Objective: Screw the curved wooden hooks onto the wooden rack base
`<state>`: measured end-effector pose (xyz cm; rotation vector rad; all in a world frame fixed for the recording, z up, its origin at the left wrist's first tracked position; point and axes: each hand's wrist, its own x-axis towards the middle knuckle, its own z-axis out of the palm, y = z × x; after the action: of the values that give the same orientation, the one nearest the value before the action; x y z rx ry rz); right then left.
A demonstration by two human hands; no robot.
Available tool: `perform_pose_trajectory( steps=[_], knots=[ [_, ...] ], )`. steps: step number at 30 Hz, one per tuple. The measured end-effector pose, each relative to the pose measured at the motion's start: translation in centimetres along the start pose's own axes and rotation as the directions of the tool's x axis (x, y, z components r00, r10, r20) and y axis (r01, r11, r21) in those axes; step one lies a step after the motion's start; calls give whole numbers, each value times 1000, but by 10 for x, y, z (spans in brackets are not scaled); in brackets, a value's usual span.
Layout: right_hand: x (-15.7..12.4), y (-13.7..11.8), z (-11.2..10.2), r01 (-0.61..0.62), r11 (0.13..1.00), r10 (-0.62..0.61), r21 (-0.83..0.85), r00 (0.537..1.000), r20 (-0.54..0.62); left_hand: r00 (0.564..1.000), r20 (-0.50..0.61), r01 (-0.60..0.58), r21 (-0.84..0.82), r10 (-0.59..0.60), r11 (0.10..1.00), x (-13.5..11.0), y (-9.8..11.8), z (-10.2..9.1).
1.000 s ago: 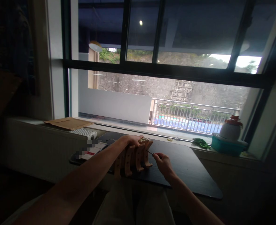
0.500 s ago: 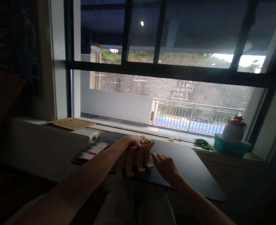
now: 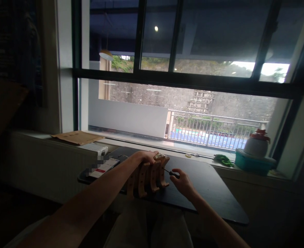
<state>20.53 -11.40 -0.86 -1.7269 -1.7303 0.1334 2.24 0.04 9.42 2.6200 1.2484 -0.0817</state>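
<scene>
A: Left hand (image 3: 143,157)?
B: Closed over the top of the wooden rack (image 3: 148,175), which stands on the dark table (image 3: 214,187).
A: Right hand (image 3: 183,182)?
B: Pinching a thin tool (image 3: 170,172), tip at the rack's right end.

The left hand (image 3: 144,157) rests atop a wooden rack (image 3: 148,175) on a black desk (image 3: 211,186); the right hand (image 3: 183,181) pinches a small screwdriver (image 3: 170,172) against it.

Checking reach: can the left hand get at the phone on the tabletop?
Probably yes: the phone lies just beside the left hand, nothing between; but that hand holds the wooden piece.
</scene>
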Motion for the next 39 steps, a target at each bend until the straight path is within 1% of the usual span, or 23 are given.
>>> perform_pose_trajectory(
  steps=[2,5,7,9,12,14,17,20,22,25,29,31,33,36,39],
  knots=[
    [-4,-2,-10,47,996,-47,-76,999,-2,1000,0,7,3,-7,1000,1,-1,0],
    [-11,-8,-21,162,968,-159,-193,987,31,1000,1,8,2,-8,1000,4,-3,1],
    [-12,-11,-24,221,944,-213,-246,975,61,1000,1,2,1,-2,1000,5,-5,2],
    [-12,-13,-24,250,928,-236,-277,968,81,1000,3,-1,-2,1,1000,6,-5,2],
    [-12,-14,-20,238,927,-225,-289,971,78,1000,3,0,-8,0,1000,5,-5,2],
    [-13,-15,-13,189,942,-183,-276,982,48,1000,1,4,-12,-4,1000,4,-4,3],
    [-12,-15,-1,80,972,-82,-221,997,-1,1000,-4,9,-12,-9,1000,2,-3,3],
    [-8,-12,8,34,987,-33,-156,999,12,1000,-10,12,-7,-12,1000,0,-2,3],
    [-6,-9,8,41,990,-38,-137,999,29,1000,-12,18,-2,-18,1000,0,-1,3],
    [-7,-9,0,82,983,-79,-165,997,21,999,-15,28,2,-28,1000,0,-2,2],
    [-11,-14,-14,190,946,-190,-261,981,27,999,-14,30,3,-30,1000,2,-3,2],
    [-12,-15,-17,242,925,-238,-293,970,50,1000,-12,28,4,-28,1000,2,-3,2],
    [-12,-15,-16,267,915,-259,-303,964,65,1000,-11,24,5,-24,1000,2,-2,3],
    [-12,-13,-10,247,927,-241,-282,969,57,1000,-9,19,7,-19,1000,-1,-1,2],
    [-11,-12,0,159,961,-163,-225,987,0,1000,-10,27,14,-27,1000,-3,0,2]
  ],
)
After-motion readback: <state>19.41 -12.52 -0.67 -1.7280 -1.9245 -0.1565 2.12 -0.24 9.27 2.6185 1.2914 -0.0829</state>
